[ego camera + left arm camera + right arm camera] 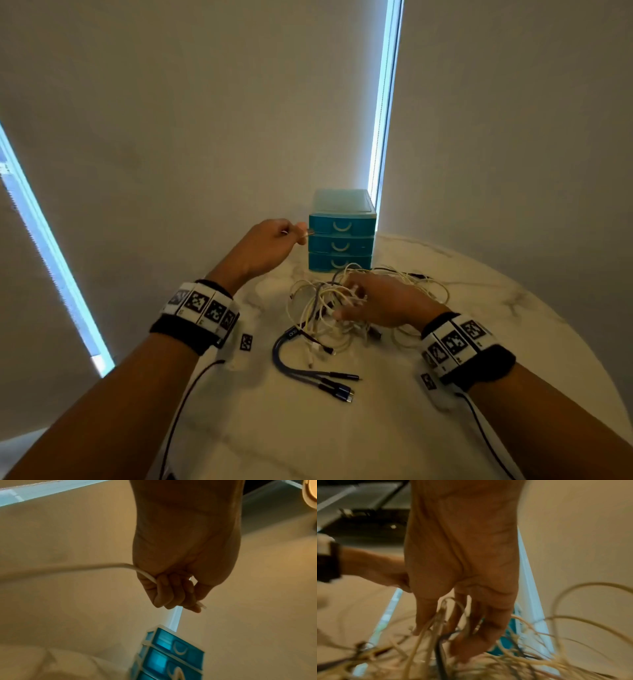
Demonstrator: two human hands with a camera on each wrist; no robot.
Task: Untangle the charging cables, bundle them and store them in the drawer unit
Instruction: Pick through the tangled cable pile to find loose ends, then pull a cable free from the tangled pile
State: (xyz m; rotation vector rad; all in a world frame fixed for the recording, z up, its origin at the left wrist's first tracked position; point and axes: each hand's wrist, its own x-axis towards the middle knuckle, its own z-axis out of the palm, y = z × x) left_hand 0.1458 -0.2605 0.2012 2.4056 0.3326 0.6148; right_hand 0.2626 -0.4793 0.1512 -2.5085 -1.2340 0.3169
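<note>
A tangle of white charging cables [329, 308] lies on the marble table [513, 308] in front of the blue drawer unit [340, 236], whose three drawers are closed. My left hand [274, 236] is raised beside the unit's top drawer and grips a white cable [106, 566], its plug end poking out past the fingers [173, 592]. My right hand [383, 301] rests flat on the tangle, fingers [467, 642] spread down among the white cables [530, 649]. A dark blue multi-plug cable [301, 363] lies loose nearer to me.
The drawer unit [171, 654] stands at the table's far edge against a beige blind. The round table's edge curves off to the right and left. Black sensor leads trail from both wristbands across the near tabletop.
</note>
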